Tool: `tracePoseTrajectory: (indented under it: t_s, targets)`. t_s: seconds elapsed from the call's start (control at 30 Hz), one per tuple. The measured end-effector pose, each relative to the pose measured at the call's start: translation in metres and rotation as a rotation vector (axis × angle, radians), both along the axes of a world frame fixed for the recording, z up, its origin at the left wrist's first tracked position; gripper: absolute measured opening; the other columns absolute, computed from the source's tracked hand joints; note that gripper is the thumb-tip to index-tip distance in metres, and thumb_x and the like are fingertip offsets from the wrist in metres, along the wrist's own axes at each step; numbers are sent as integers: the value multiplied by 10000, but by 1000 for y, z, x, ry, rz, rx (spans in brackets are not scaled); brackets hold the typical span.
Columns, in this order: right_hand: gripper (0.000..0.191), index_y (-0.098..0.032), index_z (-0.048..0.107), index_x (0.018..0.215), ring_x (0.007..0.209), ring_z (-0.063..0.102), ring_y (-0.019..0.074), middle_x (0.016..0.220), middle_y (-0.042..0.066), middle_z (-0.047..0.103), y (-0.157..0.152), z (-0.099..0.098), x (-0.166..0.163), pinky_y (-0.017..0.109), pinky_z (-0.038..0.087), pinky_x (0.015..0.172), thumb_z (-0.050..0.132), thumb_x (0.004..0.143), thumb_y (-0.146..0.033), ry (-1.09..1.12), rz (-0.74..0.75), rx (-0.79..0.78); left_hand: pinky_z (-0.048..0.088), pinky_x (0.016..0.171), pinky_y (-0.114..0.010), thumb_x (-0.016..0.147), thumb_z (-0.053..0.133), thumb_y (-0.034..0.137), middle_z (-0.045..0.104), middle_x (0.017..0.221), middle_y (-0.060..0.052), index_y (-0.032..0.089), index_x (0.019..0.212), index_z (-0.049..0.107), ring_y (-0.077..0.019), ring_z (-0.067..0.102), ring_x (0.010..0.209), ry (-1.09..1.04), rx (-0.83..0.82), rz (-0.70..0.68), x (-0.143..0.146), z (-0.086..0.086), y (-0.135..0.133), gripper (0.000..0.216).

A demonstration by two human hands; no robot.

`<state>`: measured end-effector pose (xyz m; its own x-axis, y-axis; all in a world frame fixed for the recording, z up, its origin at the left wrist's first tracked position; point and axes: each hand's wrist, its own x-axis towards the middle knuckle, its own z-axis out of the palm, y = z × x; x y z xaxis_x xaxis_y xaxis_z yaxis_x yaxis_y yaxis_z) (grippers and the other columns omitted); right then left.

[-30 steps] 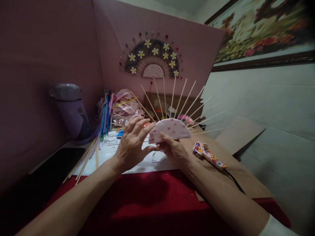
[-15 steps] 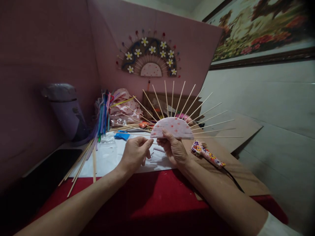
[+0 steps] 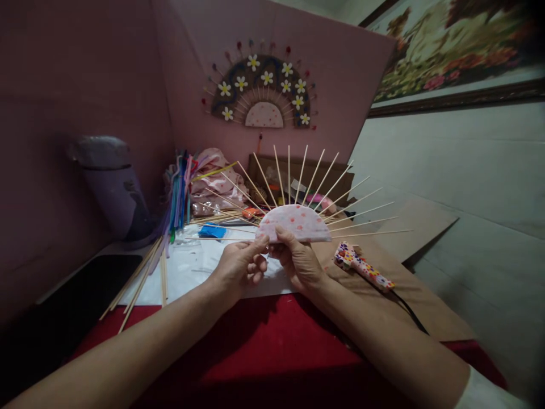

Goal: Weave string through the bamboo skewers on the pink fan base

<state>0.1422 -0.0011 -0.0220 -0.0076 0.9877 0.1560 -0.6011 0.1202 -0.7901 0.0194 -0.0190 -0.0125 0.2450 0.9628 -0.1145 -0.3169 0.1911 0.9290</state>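
I hold up a pink half-round piece (image 3: pixel 293 222) dotted with red, with several thin wooden skewers (image 3: pixel 324 182) fanning out of its curved edge. My right hand (image 3: pixel 298 262) pinches the flat lower edge from below, thumb on the front. My left hand (image 3: pixel 240 266) is closed at the piece's lower left corner, its thumb and forefinger pinched there. Both hands are above the white sheet (image 3: pixel 187 272) on the red tabletop (image 3: pixel 264 346).
A flower-patterned glue gun (image 3: pixel 361 266) with a black cord lies on brown cardboard (image 3: pixel 409 295) to the right. Loose skewers (image 3: pixel 140 278), coloured pipe cleaners (image 3: pixel 181 187), pink cloth and a purple container (image 3: pixel 113 184) fill the left back. A finished decorated fan (image 3: pixel 261 91) hangs on the pink board.
My left hand dropped from the top of the pink piece, closed, and now pinches at its lower left corner. The fan piece has levelled out, showing skewers on its left side.
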Motion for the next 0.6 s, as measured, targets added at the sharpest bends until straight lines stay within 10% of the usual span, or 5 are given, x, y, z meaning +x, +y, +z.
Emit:
tracePoseTrajectory:
  t_s: [0.3, 0.6]
  targets:
    - [252, -137, 605, 696, 480, 545, 69, 591, -16, 633, 1, -1, 1, 174, 475, 476, 777, 613, -301, 64, 34, -21, 269, 328, -163, 705, 610, 235, 555, 484, -3, 113, 657, 578, -44, 420, 312, -53, 32, -20, 1, 2, 0, 135]
    - [192, -151, 625, 731, 528, 543, 70, 651, -29, 626, -3, 0, 1, 186, 473, 491, 749, 651, -274, 58, 42, 83, 260, 310, -167, 727, 612, 433, 549, 463, -9, 128, 714, 559, -60, 418, 302, -35, -38, 5, -3, 8, -2, 310]
